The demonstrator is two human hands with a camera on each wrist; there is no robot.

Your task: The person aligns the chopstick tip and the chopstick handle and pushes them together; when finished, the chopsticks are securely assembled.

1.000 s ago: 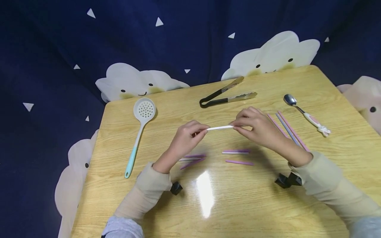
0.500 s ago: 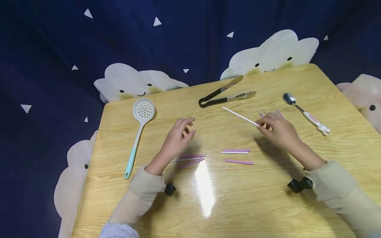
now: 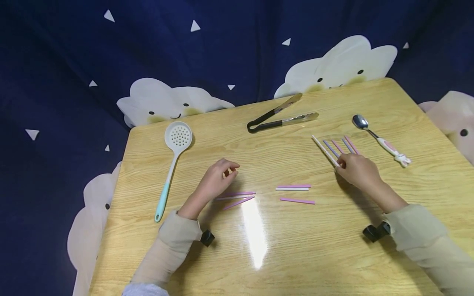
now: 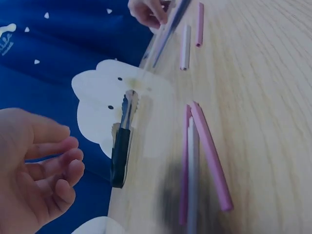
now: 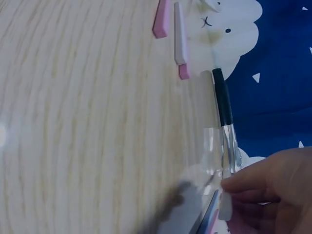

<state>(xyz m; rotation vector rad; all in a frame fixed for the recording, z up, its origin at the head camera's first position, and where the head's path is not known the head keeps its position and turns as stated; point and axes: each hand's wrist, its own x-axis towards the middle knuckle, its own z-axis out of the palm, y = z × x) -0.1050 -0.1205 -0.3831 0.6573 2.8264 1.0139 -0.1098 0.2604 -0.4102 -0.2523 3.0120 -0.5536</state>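
In the head view my right hand (image 3: pixel 358 169) pinches the lower end of a long white straw (image 3: pixel 322 146). It lies slanted at the left of a row of long pink and blue straws (image 3: pixel 338 146), whose near ends are hidden behind the hand. My left hand (image 3: pixel 217 176) hovers above the table with loosely bent fingers and holds nothing. Just below it are short straws, two purple (image 3: pixel 238 202) and one white. Farther right lie another short white straw (image 3: pixel 292 189) and two purple ones (image 3: pixel 297 201). The left wrist view shows the left hand (image 4: pixel 36 170) apart from the straws.
A skimmer (image 3: pixel 179 135) with a mint handle lies at the left. Black-handled tongs (image 3: pixel 272 124) are near the back edge. A spoon (image 3: pixel 386 147) with a rabbit handle lies right of the long straws. A dark blue cloud-patterned curtain (image 3: pixel 237 49) hangs behind the table (image 3: pixel 307 246).
Both hands first held the white straw between them. The left hand let go and drew back left and down; the right hand carried the straw right and lowered it beside the long straws.
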